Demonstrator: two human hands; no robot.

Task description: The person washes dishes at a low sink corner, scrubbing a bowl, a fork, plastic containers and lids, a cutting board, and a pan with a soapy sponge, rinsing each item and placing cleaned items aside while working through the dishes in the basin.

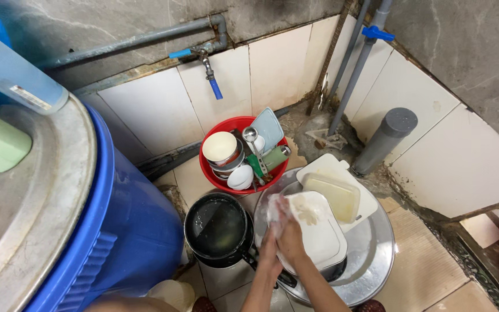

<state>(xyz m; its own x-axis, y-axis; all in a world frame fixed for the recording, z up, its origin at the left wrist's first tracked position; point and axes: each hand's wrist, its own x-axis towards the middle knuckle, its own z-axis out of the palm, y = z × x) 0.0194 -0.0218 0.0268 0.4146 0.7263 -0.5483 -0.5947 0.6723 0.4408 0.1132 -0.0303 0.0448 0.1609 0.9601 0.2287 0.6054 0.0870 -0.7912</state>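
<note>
Both of my hands meet over a white rectangular container (319, 234) that rests in a large steel basin (376, 260). My left hand (269, 249) grips the container's near left edge. My right hand (290, 231) presses a foamy white sponge (277, 209) against the container's left corner, where soap suds smear the surface. Just behind lie a pale yellow box (333, 195) and a white lid (324, 164). A black pan (218, 228) with some water in it sits immediately left of my hands.
A red basin (209, 167) holding bowls, cups, a ladle and a lid stands against the tiled wall under a blue-handled tap (210, 72). A blue barrel (128, 231) with a metal lid (36, 196) fills the left. A grey pipe stub (385, 138) rises at right.
</note>
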